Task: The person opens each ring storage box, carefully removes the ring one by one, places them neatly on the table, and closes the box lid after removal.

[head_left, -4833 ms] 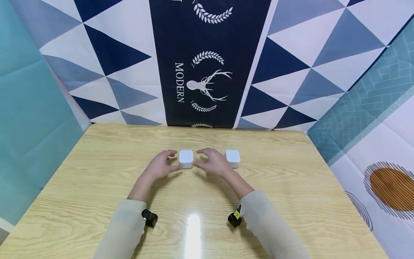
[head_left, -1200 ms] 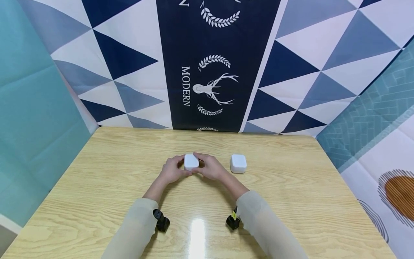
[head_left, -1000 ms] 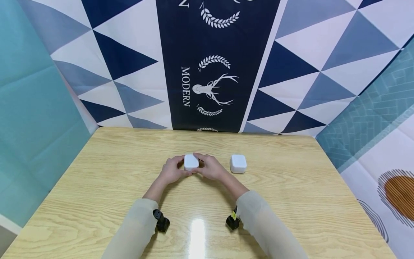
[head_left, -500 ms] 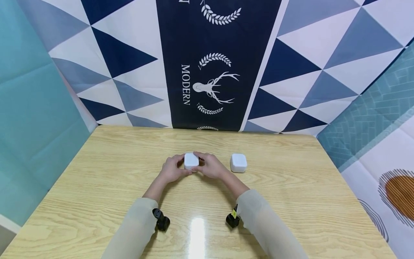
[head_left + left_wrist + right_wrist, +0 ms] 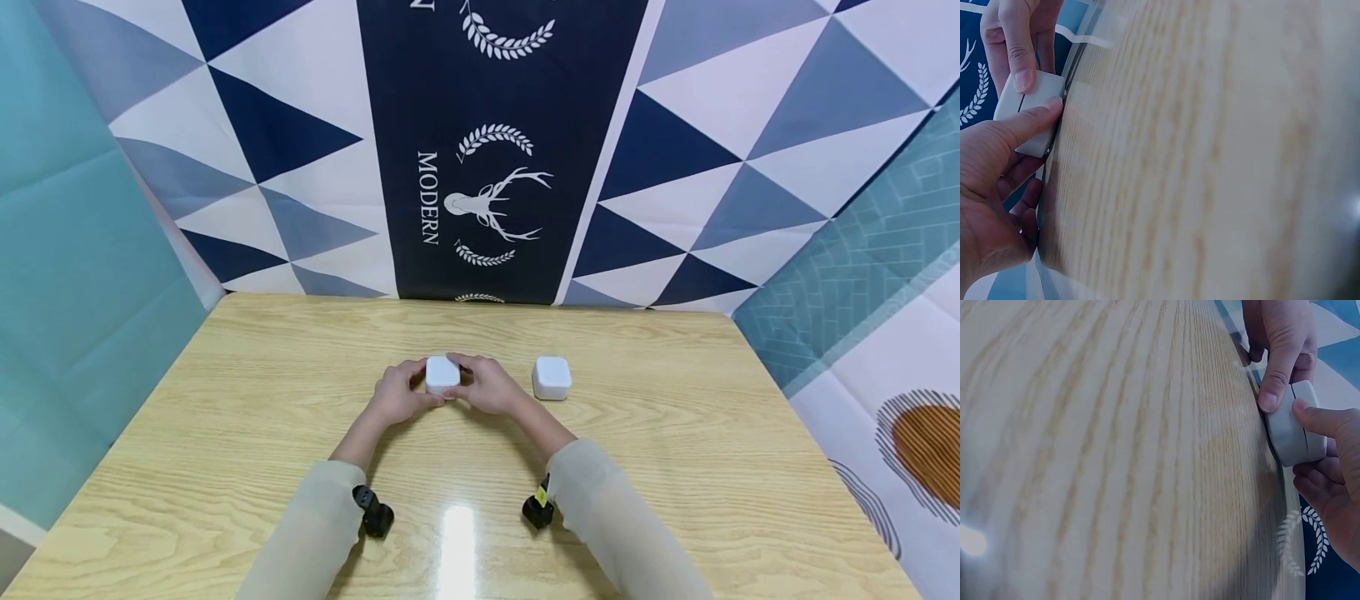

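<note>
A small white square box (image 5: 442, 372) with rounded corners sits on the table between both hands. A thin dark seam runs around its side, splitting it into a lower part and an upper lid, as the right wrist view shows on the box (image 5: 1291, 434). My left hand (image 5: 396, 395) grips the lower part near the table, its thumb (image 5: 1038, 119) along the near side. My right hand (image 5: 489, 387) pinches the upper part, thumb (image 5: 1313, 417) in front just above the seam. The far fingers are partly hidden behind the box.
A second white box (image 5: 552, 377) of similar shape stands on the wooden table (image 5: 645, 467), just right of my right hand. Behind the table's far edge hangs a patterned cloth (image 5: 300, 150). Black wrist cameras (image 5: 377, 518) sit at both sleeves.
Several seconds ago both hands hovered at the box's sides with fingers apart; they have since closed in and taken hold of it. Over the last second the hands and boxes stay nearly still.
</note>
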A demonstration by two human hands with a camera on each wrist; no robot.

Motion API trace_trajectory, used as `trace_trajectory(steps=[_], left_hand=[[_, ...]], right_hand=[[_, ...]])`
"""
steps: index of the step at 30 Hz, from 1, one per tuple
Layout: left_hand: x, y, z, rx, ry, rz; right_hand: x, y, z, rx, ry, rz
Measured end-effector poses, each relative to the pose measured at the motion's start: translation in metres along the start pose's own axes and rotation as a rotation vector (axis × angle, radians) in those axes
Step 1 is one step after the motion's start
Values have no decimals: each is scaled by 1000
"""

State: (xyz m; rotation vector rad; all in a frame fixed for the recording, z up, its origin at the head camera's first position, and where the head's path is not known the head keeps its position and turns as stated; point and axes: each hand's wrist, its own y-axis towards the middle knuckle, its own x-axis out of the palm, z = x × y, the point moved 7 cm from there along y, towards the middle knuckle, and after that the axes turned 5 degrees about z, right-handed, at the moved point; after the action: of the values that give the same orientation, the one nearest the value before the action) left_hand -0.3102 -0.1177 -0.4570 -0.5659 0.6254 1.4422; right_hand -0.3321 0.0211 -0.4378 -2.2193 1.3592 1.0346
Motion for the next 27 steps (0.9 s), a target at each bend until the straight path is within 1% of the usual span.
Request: trace_trajectory(steps=[10, 19, 27], left_hand=[[1, 1, -1, -2, 9, -6], [0, 1, -1, 5, 12, -1], [1, 0, -1, 6, 12, -7]], right_hand=[[0, 0, 0, 9, -1, -7], [0, 2, 1, 19, 3, 2], [0, 2, 2, 20, 8, -11]])
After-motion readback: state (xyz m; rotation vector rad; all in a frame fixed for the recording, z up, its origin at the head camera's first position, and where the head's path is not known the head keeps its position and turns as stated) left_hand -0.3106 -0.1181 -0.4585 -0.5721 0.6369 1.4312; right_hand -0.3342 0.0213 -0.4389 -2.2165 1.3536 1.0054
